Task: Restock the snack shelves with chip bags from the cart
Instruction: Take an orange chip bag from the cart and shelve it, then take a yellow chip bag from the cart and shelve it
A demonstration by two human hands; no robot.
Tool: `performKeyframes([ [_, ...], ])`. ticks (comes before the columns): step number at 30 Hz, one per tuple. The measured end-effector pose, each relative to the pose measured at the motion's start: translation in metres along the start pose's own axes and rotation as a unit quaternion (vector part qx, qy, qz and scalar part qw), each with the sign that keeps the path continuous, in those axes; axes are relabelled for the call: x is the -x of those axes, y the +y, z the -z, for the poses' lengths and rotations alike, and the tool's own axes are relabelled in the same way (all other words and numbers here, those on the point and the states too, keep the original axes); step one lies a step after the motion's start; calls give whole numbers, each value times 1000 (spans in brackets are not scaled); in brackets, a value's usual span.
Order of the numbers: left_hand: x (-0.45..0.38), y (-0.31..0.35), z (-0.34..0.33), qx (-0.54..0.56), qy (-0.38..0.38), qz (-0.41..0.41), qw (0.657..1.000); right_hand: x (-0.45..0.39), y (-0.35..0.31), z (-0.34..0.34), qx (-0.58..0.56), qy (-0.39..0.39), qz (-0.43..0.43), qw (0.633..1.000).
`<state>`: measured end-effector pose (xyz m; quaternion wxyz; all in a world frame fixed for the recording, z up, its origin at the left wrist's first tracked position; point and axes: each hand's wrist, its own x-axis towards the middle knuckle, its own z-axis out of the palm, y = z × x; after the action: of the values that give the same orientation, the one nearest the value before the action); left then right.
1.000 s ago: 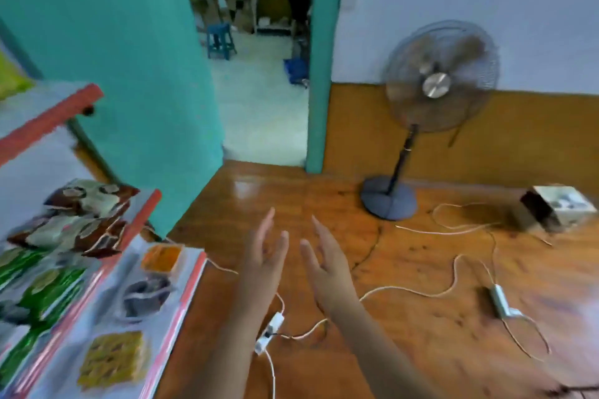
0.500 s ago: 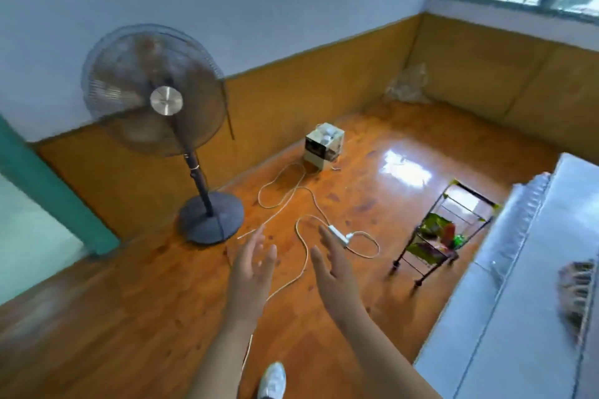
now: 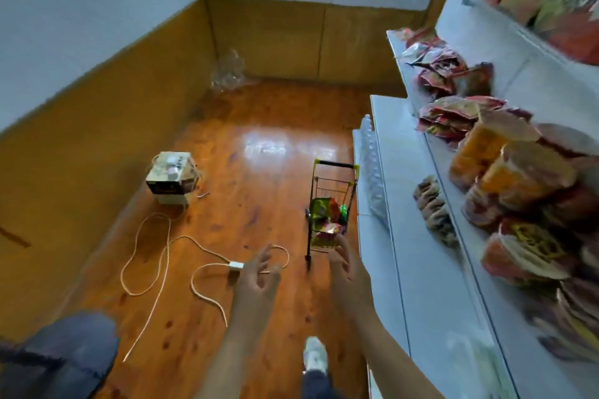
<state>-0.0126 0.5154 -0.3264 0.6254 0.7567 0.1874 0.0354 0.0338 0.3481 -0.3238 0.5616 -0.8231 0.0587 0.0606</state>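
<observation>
No text can be read; the print on the chip bags (image 3: 505,152) is blurred.

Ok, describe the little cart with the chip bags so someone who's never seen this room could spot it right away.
Find the white shelving along the right side. On the wooden floor against its lower front edge stands a small black wire cart with yellow corners, holding bright green and red chip bags. Nothing else on the floor is a wire frame.

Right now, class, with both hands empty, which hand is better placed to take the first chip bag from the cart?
Probably the right hand: it is open and lines up just below the cart and its chip bags. The left hand, also open, hangs further left, over the white cable.
</observation>
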Motion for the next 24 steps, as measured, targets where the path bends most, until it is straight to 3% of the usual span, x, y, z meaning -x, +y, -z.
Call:
performKeyframes([
  [5, -100, 7, -48, -64, -39, -3, 997, -96, 18, 9, -14, 41, -26, 999],
  [13, -246, 31, -124, -127, -94, 37, 987, -248, 40, 16, 33, 22, -72, 997],
  [24, -417, -6, -171, -197, -160, 155, 955, -398, 82, -3, 92, 22, -202, 975],
])
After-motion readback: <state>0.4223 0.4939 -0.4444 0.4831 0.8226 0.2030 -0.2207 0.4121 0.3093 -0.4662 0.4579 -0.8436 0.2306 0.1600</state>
